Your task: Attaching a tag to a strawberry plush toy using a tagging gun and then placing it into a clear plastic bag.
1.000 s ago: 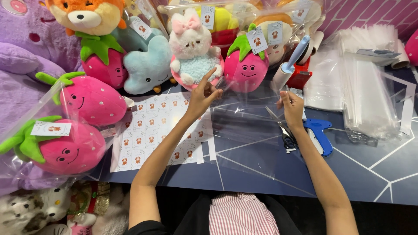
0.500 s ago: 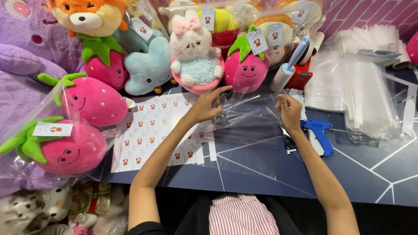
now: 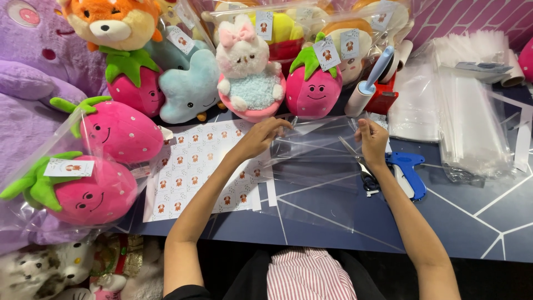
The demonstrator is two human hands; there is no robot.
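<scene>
Nearest the camera, a red-and-white striped garment [image 3: 311,275] sits at the bottom edge, with both forearms extending forward over the dark blue table [image 3: 477,222]. A clear plastic bag [image 3: 316,166] lies flat on the table between the arms, its far edge lifted slightly. The left hand [image 3: 258,139] rests at the far left corner of the bag, fingers [image 3: 277,123] curled and pinched on the film edge. The right hand [image 3: 373,141] is at the far right corner, fingers closed on that edge. A sticker sheet [image 3: 194,166] printed with rows of small animal figures lies under the left forearm, partly overlapped by the bag. A blue tagging gun [image 3: 408,169] lies just beside the right wrist, touching the table. To the left, a bagged pink strawberry plush [image 3: 91,191] carries a paper tag. Right of the hands, a stack of clear bags [image 3: 472,116] rests on the table. Beyond the hands stand a white bunny plush [image 3: 247,72] in a pink cup, a smiling strawberry plush [image 3: 313,89], a light blue plush [image 3: 186,89], and a lint roller [image 3: 369,83] on a red stand.
</scene>
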